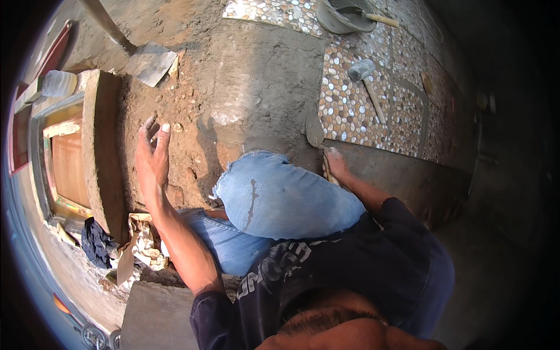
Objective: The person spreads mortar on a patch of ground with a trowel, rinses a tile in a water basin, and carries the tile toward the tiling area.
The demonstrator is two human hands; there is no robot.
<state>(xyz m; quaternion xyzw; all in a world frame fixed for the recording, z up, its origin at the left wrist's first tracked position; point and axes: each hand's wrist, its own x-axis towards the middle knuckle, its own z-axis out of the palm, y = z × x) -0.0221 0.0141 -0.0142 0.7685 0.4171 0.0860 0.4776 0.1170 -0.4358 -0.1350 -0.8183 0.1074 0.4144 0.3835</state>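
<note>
My right hand (336, 165) is wrapped round the handle of a trowel. The trowel's grey blade (314, 129) lies on or just over wet mortar (271, 87), close to the corner of a pebble-patterned tile (344, 119). Out to the left, my left hand (153, 157) hangs over the rough brown soil with its thumb and fingers apart, holding nothing. Between both hands is my bent knee in torn blue jeans (286, 195), which hides part of the ground.
On the tiles lie a mallet (361, 70) and, farther off, a mortar bucket (344, 18) with a wooden-handled tool. A shovel (153, 63) rests at the upper left. A concrete ledge (100, 151), a dark cloth (97, 242) and torn paper sacking (146, 245) line the left side.
</note>
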